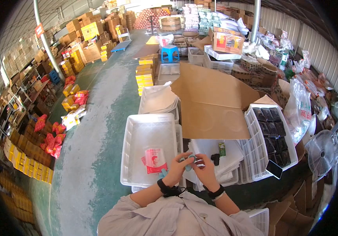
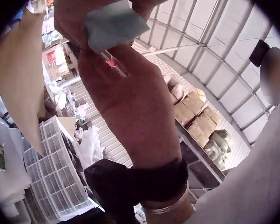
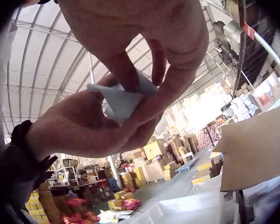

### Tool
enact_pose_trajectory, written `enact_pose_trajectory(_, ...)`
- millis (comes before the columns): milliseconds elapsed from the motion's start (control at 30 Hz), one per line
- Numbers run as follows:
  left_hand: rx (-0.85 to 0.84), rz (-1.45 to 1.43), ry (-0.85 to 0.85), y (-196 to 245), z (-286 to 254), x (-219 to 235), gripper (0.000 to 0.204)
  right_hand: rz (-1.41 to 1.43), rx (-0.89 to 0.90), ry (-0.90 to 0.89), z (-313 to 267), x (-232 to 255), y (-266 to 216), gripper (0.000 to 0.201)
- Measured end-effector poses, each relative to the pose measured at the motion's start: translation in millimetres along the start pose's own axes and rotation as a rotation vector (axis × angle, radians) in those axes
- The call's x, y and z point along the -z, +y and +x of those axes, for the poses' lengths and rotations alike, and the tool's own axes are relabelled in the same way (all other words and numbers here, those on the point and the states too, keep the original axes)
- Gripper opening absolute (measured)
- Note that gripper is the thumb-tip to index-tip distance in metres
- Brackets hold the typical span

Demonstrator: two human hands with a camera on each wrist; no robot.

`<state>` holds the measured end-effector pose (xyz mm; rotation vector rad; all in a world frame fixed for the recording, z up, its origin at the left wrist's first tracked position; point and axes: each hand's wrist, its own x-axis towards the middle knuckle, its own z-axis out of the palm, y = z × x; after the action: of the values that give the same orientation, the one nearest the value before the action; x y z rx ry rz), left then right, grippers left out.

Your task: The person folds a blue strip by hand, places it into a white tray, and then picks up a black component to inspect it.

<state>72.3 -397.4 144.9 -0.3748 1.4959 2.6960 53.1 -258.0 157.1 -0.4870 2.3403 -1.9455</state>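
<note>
In the head view my left hand point(image 1: 173, 170) and right hand point(image 1: 206, 172) meet above the crates, fingertips close together. Between them is a thin, pale blue-green folded piece point(image 3: 123, 103), its exact kind unclear. The right wrist view shows the right hand's point(image 3: 177, 32) thumb and fingers pinching it from above, while the left hand point(image 3: 79, 125) grips it from the side. It has a pointed corner there. Another bit of blue-green point(image 1: 163, 172) shows beside the left hand. Below lies a red-and-white printed packet point(image 1: 155, 160) inside a white plastic crate point(image 1: 127, 151).
A stack of white sheets point(image 1: 232, 157) bears a small green packet point(image 1: 221, 149). Behind it stands a large cardboard flap point(image 1: 212, 106). To the right are a crate of black packages point(image 1: 271, 135), a phone point(image 1: 274, 169) at its edge, and a fan point(image 1: 321, 152).
</note>
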Motion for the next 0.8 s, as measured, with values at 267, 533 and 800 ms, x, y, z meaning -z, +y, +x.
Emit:
enact_pose_trajectory(267,-0.025,0.025,-0.017,8.5,-6.7,-5.2,0.041,0.041,-0.08,-0.073,-1.3,-8.0,0.5,0.05)
enact_pose_trajectory(533,-0.174,0.193,-0.035,-1.3,-5.0,-4.5,0.038,0.646,-0.163,-0.029,-1.2,-18.6,11.6,0.057)
enact_pose_trajectory(800,-0.193,0.066,-0.081,8.8,-8.4,-8.3,0.055,0.995,-0.315,-0.152,2.4,-7.3,10.0,0.048)
